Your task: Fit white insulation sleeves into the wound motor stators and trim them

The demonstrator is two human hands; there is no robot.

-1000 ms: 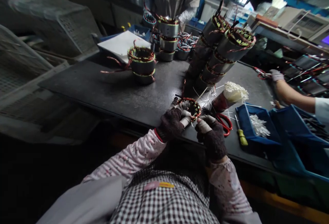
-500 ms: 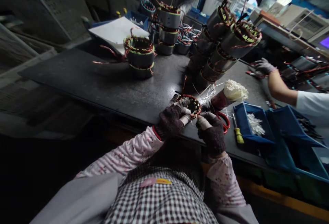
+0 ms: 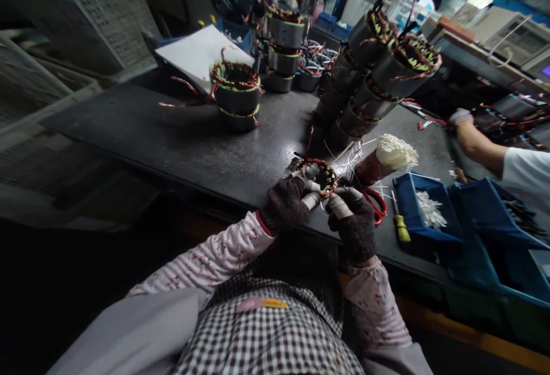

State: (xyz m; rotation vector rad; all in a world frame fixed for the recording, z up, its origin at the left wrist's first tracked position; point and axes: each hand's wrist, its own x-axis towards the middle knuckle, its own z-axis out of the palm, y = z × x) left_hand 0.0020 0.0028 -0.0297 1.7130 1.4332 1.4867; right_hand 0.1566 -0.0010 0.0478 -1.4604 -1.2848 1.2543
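Note:
A motor stator [image 3: 329, 176] with copper windings sits at the table's near edge, its round opening facing up. My left hand [image 3: 289, 198], in a dark glove with wrapped fingertips, grips its left and near side, fingers reaching over the rim. Close against the near right of the rim is my right hand [image 3: 353, 218], gloved and taped alike. Its thumb and forefinger are pinched together there; whatever lies between them is too small to make out. Just right of that hand lie red-handled scissors [image 3: 378, 204], partly hidden.
White ties [image 3: 350, 160] lie loose beside a bundle in a red holder [image 3: 366, 171]. A yellow screwdriver [image 3: 402, 229] and blue bins [image 3: 412, 206] stand right. Stacked stators [image 3: 378, 85] rise behind; another stack [image 3: 236, 97] stands left. A co-worker's arm [image 3: 483, 145] reaches in.
The view has shifted slightly. My hands stay at the stator with little visible movement. At the right, a co-worker's hand has moved right; the person at the back has shifted their hands.

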